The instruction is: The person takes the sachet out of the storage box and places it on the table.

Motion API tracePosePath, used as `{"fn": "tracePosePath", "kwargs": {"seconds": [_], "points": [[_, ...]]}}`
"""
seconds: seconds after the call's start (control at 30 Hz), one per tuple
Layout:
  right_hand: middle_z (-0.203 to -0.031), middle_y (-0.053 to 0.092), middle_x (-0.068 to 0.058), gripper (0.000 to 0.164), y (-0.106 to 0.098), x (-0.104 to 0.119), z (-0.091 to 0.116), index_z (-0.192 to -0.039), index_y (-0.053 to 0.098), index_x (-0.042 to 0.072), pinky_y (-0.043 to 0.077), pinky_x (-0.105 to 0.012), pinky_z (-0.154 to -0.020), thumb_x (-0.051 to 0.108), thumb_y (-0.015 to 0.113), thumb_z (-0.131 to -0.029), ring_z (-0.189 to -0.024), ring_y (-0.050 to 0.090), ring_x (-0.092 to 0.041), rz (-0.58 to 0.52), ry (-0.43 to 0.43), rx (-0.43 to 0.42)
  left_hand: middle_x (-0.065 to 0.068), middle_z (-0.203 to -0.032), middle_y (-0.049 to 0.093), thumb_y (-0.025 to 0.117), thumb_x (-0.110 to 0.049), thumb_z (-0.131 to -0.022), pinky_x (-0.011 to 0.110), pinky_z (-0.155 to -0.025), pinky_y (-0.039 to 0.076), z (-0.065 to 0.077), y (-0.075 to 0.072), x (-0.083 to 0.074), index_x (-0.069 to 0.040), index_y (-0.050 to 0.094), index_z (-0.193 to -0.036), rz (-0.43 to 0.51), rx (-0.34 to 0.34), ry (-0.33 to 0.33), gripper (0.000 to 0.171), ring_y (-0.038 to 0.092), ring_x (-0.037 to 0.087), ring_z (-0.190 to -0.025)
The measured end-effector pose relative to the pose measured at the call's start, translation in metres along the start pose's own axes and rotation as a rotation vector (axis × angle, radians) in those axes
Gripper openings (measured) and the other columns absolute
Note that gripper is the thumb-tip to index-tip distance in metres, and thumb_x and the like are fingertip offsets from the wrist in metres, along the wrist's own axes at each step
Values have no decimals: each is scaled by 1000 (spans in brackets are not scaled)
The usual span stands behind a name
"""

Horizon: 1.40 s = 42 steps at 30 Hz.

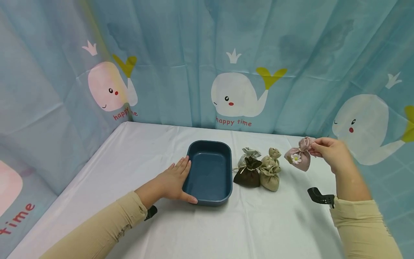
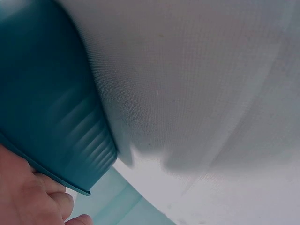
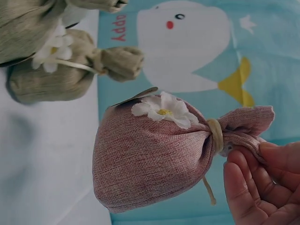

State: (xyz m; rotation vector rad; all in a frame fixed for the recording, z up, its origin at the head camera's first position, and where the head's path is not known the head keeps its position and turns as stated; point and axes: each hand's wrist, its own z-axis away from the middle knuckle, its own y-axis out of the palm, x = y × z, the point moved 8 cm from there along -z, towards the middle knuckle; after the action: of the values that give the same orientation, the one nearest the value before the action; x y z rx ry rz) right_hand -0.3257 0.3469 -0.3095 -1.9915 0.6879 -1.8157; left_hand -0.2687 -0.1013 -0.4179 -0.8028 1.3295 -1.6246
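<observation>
In the head view a pink cloth pouch (image 1: 300, 158) with a white flower hangs above the table at the right. My right hand (image 1: 333, 153) pinches its gathered neck between thumb and fingers; the right wrist view shows the tied pink pouch (image 3: 150, 159) close up. My left hand (image 1: 176, 180) rests against the left rim of a dark blue rectangular tray (image 1: 209, 172), fingers extended along it. The tray's inside holds nothing visible. From the left wrist view, the fingers (image 2: 49, 197) lie at the rim of the tray's ribbed outer wall (image 2: 70, 117).
Right of the tray stand several tied pouches: a dark brown one (image 1: 248, 176), a grey one (image 1: 250, 154) behind it, and two beige ones, the nearer (image 1: 270, 180) in front of the farther (image 1: 273, 155). White cloth (image 1: 194, 230) covers the table; a whale-print curtain (image 1: 181, 72) hangs behind.
</observation>
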Motion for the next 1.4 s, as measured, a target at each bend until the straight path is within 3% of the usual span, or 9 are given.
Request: {"fn": "tracePosePath", "kwargs": {"seconds": [0.27, 0.4, 0.63, 0.8, 1.13, 1.23, 1.4], "points": [[-74, 61, 10, 35, 15, -21, 3, -110, 53, -14, 52, -19, -65, 17, 48, -96, -68, 62, -2, 24, 37, 22, 12, -153, -6, 45, -90, -54, 49, -109, 12, -3, 5, 1, -4, 2, -147, 4, -8, 13, 134, -4, 27, -140], [-76, 63, 5, 34, 19, -31, 0, -106, 54, -15, 52, -19, -63, 17, 51, -95, -67, 62, -3, -23, 43, 37, 10, -153, -7, 41, -93, -51, 47, -110, 13, -5, 8, 3, -5, 2, -147, -15, -15, 2, 135, -5, 25, -140], [-81, 65, -7, 29, 25, -80, -25, -100, 63, -6, 52, -20, -60, 22, 60, -90, -68, 64, -10, -169, 23, 67, 12, -153, -6, 43, -91, -54, 49, -109, 13, -3, 6, 0, -3, 3, -147, 3, -7, 17, 133, -4, 27, -140], [-81, 66, -7, 25, 32, -113, -39, -98, 66, 0, 52, -22, -59, 23, 61, -89, -68, 64, -14, -149, 60, 73, 12, -153, -7, 43, -90, -55, 48, -110, 12, -1, 4, 0, -4, 2, -147, -4, 5, 5, 133, -5, 26, -140], [-83, 67, -3, 28, 47, -154, -48, -99, 65, 7, 53, -25, -60, 33, 60, -89, -71, 65, -12, -92, 136, 56, 12, -153, -6, 45, -90, -54, 48, -109, 13, 3, -2, -2, -5, 2, -147, 6, 2, 0, 134, -5, 26, -140], [-83, 67, -3, 33, 52, -144, -40, -100, 65, 6, 53, -24, -61, 36, 58, -89, -72, 65, -12, -57, 146, 64, 12, -153, -6, 45, -90, -54, 48, -109, 12, 3, -2, -2, -5, 2, -147, 11, 1, 0, 133, -5, 25, -140], [-81, 65, -7, 31, 60, -69, 2, -105, 58, -11, 53, -26, -66, 18, 51, -94, -70, 63, -9, 13, 131, 116, 12, -153, -6, 44, -90, -54, 48, -109, 13, 2, -2, -2, -4, 3, -147, 5, 1, 2, 133, -5, 26, -140]]}}
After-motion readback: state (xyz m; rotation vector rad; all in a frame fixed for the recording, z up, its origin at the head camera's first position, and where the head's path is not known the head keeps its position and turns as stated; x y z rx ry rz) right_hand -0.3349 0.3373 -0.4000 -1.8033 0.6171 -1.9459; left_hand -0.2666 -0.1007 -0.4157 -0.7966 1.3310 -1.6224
